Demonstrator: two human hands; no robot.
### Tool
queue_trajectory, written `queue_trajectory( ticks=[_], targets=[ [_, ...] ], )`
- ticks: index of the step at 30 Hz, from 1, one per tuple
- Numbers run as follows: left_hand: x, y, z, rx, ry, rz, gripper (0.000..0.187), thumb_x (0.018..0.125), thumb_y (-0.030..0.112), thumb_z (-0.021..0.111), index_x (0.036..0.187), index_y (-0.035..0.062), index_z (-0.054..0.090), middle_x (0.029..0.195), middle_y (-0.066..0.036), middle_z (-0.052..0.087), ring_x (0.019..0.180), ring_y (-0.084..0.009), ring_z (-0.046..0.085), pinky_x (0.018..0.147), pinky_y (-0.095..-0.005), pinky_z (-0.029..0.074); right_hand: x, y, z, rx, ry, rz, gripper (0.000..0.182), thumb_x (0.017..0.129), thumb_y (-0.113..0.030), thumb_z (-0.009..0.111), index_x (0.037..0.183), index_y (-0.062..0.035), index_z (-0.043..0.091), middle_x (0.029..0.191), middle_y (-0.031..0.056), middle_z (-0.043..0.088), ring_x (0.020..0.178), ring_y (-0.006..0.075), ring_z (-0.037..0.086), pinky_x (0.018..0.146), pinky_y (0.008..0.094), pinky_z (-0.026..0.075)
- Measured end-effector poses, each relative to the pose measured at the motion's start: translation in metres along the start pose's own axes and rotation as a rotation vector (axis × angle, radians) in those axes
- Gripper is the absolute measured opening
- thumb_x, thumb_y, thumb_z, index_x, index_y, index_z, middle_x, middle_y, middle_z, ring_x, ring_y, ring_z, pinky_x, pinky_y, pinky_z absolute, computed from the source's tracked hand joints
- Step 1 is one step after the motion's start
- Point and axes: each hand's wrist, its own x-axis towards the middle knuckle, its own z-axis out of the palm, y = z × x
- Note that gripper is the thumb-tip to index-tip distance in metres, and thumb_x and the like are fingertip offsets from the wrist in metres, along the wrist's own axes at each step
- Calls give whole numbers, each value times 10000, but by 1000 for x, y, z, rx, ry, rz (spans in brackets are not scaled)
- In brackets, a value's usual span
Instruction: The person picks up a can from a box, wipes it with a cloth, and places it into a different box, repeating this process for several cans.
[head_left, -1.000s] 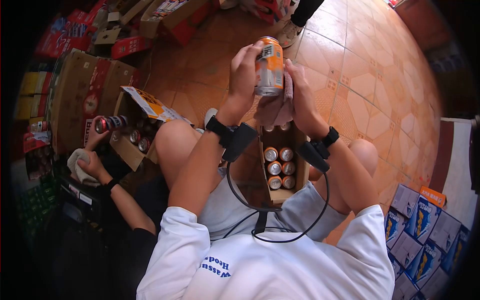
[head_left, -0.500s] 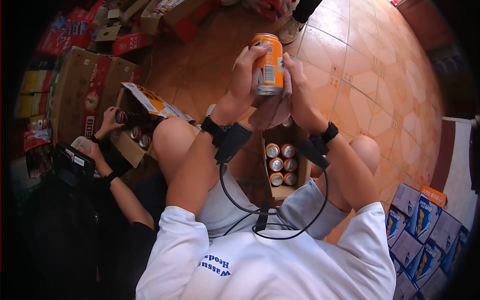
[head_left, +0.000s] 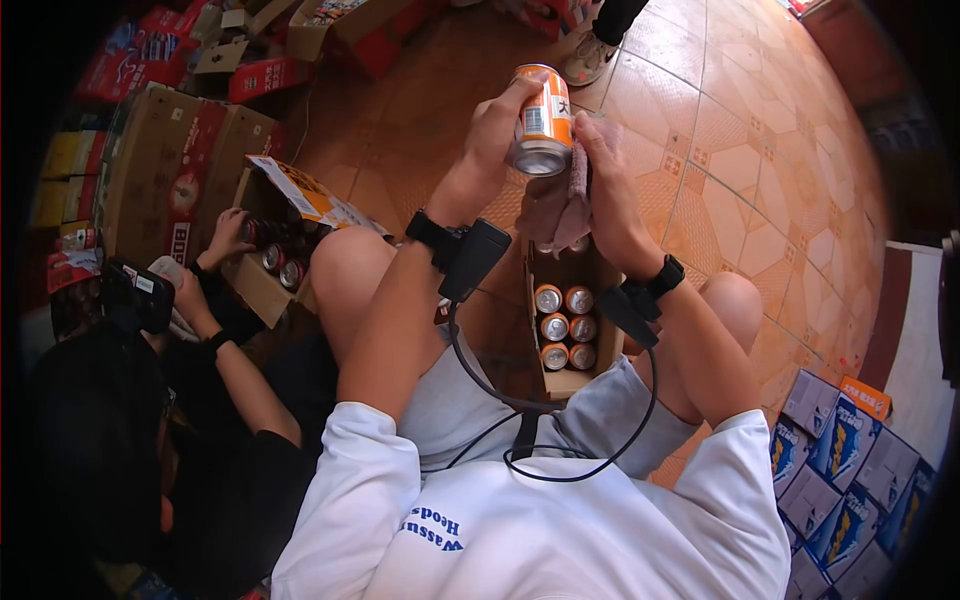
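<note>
My left hand [head_left: 495,140] is closed around an orange drink can [head_left: 545,115], held tilted above the floor with its silver end toward me. In my right hand [head_left: 605,165] is a greyish-pink cloth [head_left: 560,205], pressed beside the can's right side and hanging below it. Under my hands, between my knees, stands an open cardboard box [head_left: 575,382] with several orange cans [head_left: 553,327] upright in it. The box's far end is partly hidden by the cloth and my right hand.
At left, a person's hand [head_left: 230,235] reaches into another box [head_left: 255,290] of dark cans. Large cartons [head_left: 150,180] stand behind it. Blue-and-white packs [head_left: 840,450] are stacked at right. Someone's shoe [head_left: 590,60] is on the tiled floor [head_left: 720,200] ahead.
The can has turned and tipped, showing more of its silver end. My right hand and the cloth have shifted slightly right. The other person's hand has moved a little within their box.
</note>
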Motion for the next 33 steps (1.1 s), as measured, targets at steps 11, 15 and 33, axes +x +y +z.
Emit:
queue_trajectory(
  ticks=[11, 15, 33],
  targets=[
    [18, -39, 5, 801, 41, 325, 570, 808, 390, 847, 1147, -26, 655, 1006, -88, 718, 898, -155, 712, 806, -291, 579, 21, -65, -40, -107, 229, -343, 425, 1041, -434, 562, 1108, -26, 662, 965, 57, 697, 900, 132, 661, 821, 270, 521],
    [26, -70, 15, 1096, -84, 362, 584, 697, 315, 891, 1117, -17, 659, 1048, -153, 724, 965, -234, 722, 848, -362, 576, 22, -71, -62, -176, 280, -370, 467, 1035, -456, 577, 1033, -2, 687, 933, 79, 713, 846, 144, 672, 787, 284, 535],
    [55, -205, 39, 1756, 39, 334, 654, 698, 379, 905, 1094, -10, 560, 1082, -211, 609, 1003, -407, 676, 862, -486, 548, 28, -89, -136, 39, 484, -565, 431, 1009, -358, 642, 1170, 37, 701, 974, 65, 715, 845, 126, 659, 782, 266, 518]
  ],
)
